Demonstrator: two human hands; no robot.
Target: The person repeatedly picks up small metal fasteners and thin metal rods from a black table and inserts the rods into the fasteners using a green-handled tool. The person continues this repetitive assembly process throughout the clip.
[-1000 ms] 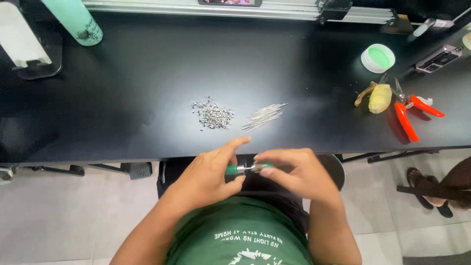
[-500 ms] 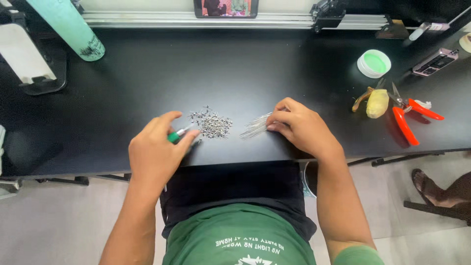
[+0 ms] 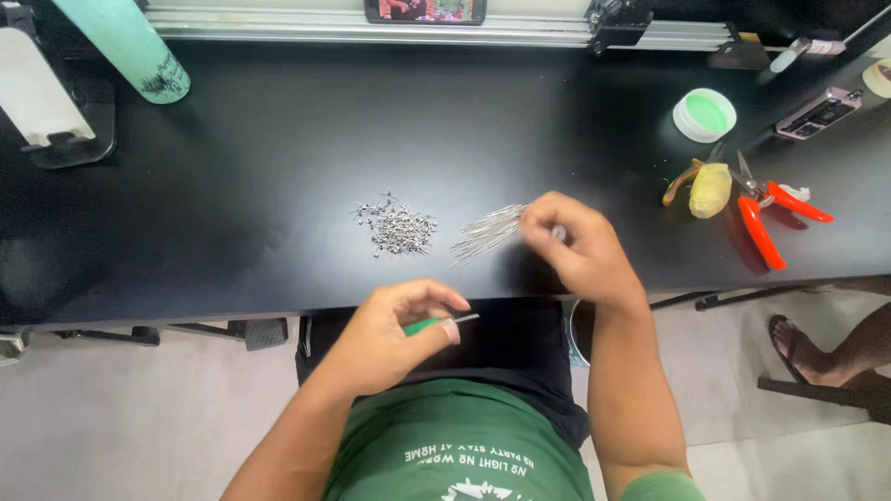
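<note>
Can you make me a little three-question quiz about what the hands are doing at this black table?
1. True or false: the left hand holds a small green-handled tool.
2. What is the right hand touching? A) the red-handled cutters B) the bundle of thin metal pins C) the green round lid
3. Fill in: the pile of tiny metal bits lies to the ____ of the pin bundle in the picture.

Key: 1 true; 2 B; 3 left.
</note>
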